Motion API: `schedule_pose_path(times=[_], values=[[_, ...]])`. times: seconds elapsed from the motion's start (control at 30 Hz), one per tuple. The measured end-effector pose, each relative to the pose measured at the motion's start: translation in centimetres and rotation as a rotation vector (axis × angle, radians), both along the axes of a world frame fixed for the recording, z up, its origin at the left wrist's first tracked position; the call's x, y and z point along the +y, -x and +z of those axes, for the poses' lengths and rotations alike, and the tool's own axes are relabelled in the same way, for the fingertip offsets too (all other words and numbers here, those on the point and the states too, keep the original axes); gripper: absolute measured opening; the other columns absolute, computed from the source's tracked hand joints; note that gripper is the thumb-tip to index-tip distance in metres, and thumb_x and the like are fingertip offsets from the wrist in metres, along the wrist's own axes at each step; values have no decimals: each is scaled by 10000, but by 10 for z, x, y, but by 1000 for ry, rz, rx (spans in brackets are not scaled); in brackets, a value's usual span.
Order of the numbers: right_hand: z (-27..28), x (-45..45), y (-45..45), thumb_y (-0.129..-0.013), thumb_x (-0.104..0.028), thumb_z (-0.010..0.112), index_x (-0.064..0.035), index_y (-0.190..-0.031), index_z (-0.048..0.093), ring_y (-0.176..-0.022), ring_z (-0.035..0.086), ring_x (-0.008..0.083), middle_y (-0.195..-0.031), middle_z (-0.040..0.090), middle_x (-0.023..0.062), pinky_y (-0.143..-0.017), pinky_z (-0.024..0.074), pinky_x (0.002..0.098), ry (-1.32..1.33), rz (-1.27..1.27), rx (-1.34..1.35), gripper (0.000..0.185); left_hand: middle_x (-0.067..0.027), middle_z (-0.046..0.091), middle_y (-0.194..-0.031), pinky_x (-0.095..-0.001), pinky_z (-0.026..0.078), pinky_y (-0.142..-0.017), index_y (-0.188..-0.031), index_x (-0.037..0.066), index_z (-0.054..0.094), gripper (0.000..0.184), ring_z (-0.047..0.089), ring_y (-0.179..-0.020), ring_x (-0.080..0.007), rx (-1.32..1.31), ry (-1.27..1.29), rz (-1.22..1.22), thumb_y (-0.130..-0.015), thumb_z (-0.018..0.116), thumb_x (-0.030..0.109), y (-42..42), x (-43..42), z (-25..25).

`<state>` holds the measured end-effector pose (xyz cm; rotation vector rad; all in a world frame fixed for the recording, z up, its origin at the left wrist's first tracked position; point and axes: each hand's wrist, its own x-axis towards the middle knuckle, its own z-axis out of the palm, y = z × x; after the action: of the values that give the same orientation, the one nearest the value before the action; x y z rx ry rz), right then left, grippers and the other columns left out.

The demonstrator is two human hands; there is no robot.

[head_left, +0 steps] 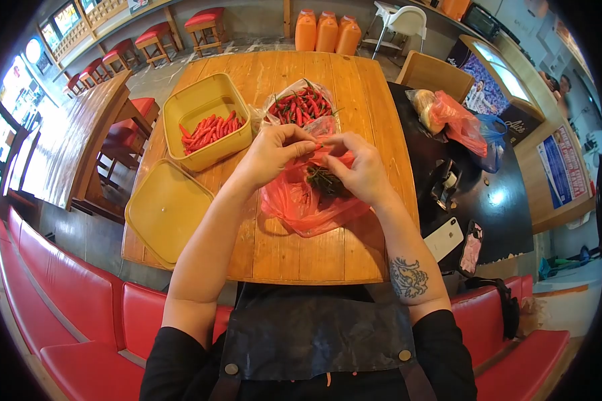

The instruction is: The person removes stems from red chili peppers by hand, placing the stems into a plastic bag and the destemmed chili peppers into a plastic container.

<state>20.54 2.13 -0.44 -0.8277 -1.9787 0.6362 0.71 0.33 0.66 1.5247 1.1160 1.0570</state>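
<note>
Small red chili [320,145] at both hands' fingertips, mostly hidden

Pinched by left hand [274,152]; right hand [362,167] curled up to it, can't tell if gripping; below, red plastic bag [297,208] with green stems [324,179]; beyond, more chilies [302,107] in clear bag [272,101]; to the left, yellow tub [214,155] of red chilies [211,132], lid [166,210] near it on wooden counter [314,257]

Red bit [320,145] too small for me to identify, green stems [322,180] partly hidden by the right hand [360,166], apron [314,337] cut off below
</note>
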Motion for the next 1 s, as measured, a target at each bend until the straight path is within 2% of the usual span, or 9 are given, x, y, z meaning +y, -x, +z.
schedule_pose_path(times=[0.1,0.2,0.43,0.7,0.83,1.0], values=[[1,0,2,-753,-73,697,-44,-862,648,-732,583,286,-775,607,94,-666,458,359,-36,14,92,123,-34,652,-837,-244,487,-721,-975,-26,649,188,587,-771,-85,-23,25,-47,-890,644,141,0,2,-3],[-2,4,0,-757,-58,681,-33,-851,647,-733,586,289,-766,606,108,-670,457,357,-151,7,42,103,-40,665,-861,-240,496,-732,-985,-27,646,190,601,-788,-85,18,38,-43,-882,655,132,-3,0,-2],[-1,4,1,-750,-32,652,-21,-819,644,-727,585,292,-757,604,119,-662,459,359,-157,6,74,70,-54,685,-903,-233,509,-761,-993,-26,647,189,625,-819,-87,39,4,-20,-861,676,106,-8,0,-8],[-5,3,-1,-728,-48,647,-10,-747,593,-709,588,282,-725,601,121,-646,462,355,-85,-9,42,69,-20,666,-776,-207,469,-616,-917,-5,685,170,582,-699,-48,115,37,26,-851,695,152,-12,-6,-3],[-5,3,1,-724,-45,640,-9,-749,591,-709,591,284,-723,601,123,-644,466,356,-104,-15,39,66,-15,660,-751,-206,464,-599,-901,-5,692,161,571,-679,-43,133,22,15,-846,695,147,-12,-6,-1],[-6,3,0,-727,-46,633,1,-748,596,-695,603,258,-718,609,125,-641,475,341,40,17,66,63,-21,658,-740,-222,471,-599,-904,0,701,147,579,-681,-52,147,-27,-6,-831,703,127,-11,-6,-2]])
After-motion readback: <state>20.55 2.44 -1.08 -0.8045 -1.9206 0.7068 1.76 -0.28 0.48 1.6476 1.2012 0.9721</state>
